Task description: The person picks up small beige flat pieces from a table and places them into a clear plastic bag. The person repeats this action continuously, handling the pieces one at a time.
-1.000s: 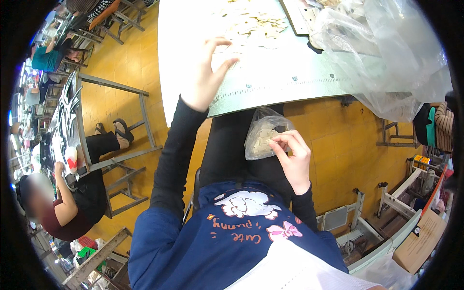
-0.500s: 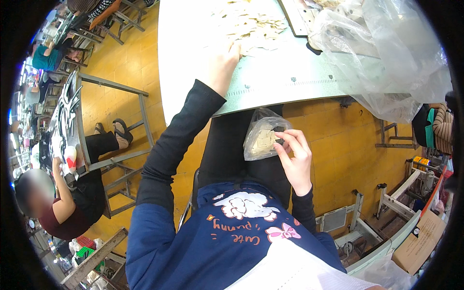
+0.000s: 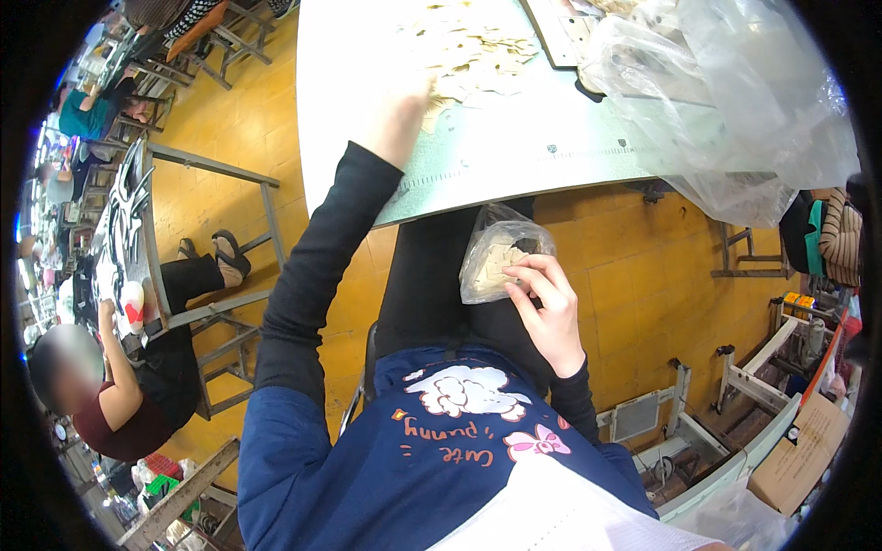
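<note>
My left hand point(image 3: 402, 118) is over the white table point(image 3: 501, 147), at the near-left edge of a scatter of thin cream-coloured pieces point(image 3: 487, 66). Motion smears its fingers, so whether it holds a piece cannot be made out. On my lap, below the table's front edge, sits a clear plastic bag point(image 3: 478, 286) with similar cream pieces point(image 3: 497, 264) inside. My right hand point(image 3: 549, 312) is at the bag's right side, thumb and forefinger closed on its plastic, with the other fingers curled beside them.
Large clear plastic sheeting point(image 3: 735, 119) droops over the table's right edge. A dark-edged metal plate point(image 3: 562, 41) lies beside it. To the left, a person point(image 3: 119, 395) sits at another table point(image 3: 138, 230). Metal frames point(image 3: 698, 432) and a cardboard box point(image 3: 799, 455) stand at lower right.
My left hand has shifted left and slightly nearer along the edge of the pieces. My right hand has moved a little left and down, its fingers closing on the bag.
</note>
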`<state>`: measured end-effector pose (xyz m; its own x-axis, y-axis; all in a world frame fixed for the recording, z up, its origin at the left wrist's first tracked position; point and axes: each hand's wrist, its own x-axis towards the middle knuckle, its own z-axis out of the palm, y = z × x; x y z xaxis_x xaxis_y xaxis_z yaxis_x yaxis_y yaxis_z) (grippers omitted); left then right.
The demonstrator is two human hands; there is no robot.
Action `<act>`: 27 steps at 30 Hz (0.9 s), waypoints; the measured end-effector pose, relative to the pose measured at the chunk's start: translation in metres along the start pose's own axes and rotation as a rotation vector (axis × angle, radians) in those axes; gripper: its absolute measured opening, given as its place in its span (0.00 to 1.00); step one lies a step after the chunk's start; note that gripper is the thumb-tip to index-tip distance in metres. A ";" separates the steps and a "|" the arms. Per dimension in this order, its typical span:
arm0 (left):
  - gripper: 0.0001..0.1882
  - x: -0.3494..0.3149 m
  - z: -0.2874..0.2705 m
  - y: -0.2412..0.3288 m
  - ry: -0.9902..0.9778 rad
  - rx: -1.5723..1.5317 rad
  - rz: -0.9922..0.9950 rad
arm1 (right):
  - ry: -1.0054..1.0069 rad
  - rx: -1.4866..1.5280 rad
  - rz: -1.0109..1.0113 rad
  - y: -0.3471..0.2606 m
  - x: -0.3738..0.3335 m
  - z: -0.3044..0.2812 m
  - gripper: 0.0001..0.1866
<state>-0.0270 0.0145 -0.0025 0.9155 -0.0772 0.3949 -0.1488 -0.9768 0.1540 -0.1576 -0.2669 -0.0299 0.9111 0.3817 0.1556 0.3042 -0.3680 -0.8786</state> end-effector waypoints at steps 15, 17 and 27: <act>0.16 -0.085 -0.036 0.059 0.031 -1.750 -0.903 | 0.079 0.359 0.031 -0.035 0.041 0.014 0.15; 0.16 -0.096 -0.037 0.074 -0.047 -1.794 -0.920 | 0.109 0.468 0.050 -0.040 0.049 0.023 0.19; 0.13 -0.124 -0.023 0.109 0.147 -1.873 -0.979 | 0.104 0.755 0.320 -0.046 0.053 0.032 0.17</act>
<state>-0.1654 -0.0775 -0.0134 0.8941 0.3124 -0.3208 0.0521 0.6391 0.7674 -0.1319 -0.2024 0.0048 0.9545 0.2607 -0.1449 -0.2088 0.2374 -0.9487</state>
